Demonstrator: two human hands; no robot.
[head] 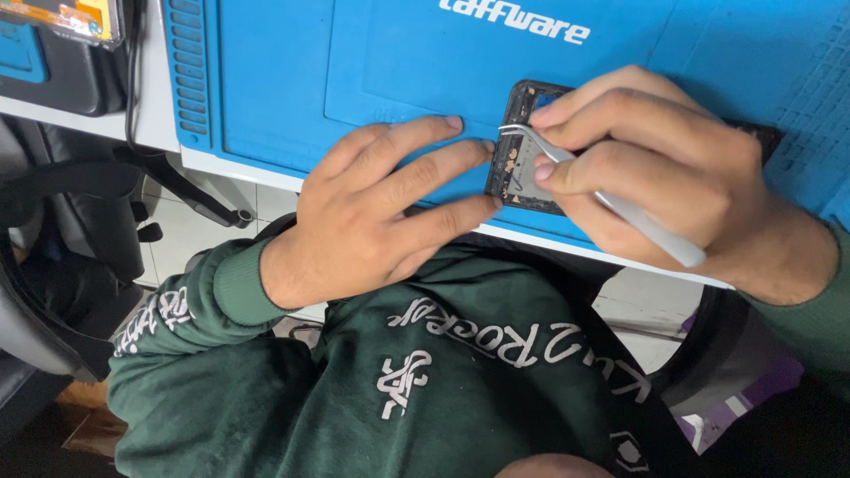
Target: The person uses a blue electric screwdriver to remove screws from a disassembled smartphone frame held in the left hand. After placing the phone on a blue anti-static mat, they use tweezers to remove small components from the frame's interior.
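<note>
An opened black phone body (521,168) lies on a blue work mat (354,80) near the table's front edge. My left hand (372,208) rests flat on the mat, fingertips pressing against the phone's left edge. My right hand (655,168) covers most of the phone and pinches silver curved tweezers (620,208), whose tips reach the phone's upper left part. What the tips touch is too small to see.
A dark device with an orange screen (71,35) and a black cable (133,80) sit on the white table at top left. A black chair (62,230) stands left of me. My dark green sweatshirt (425,372) fills the lower view.
</note>
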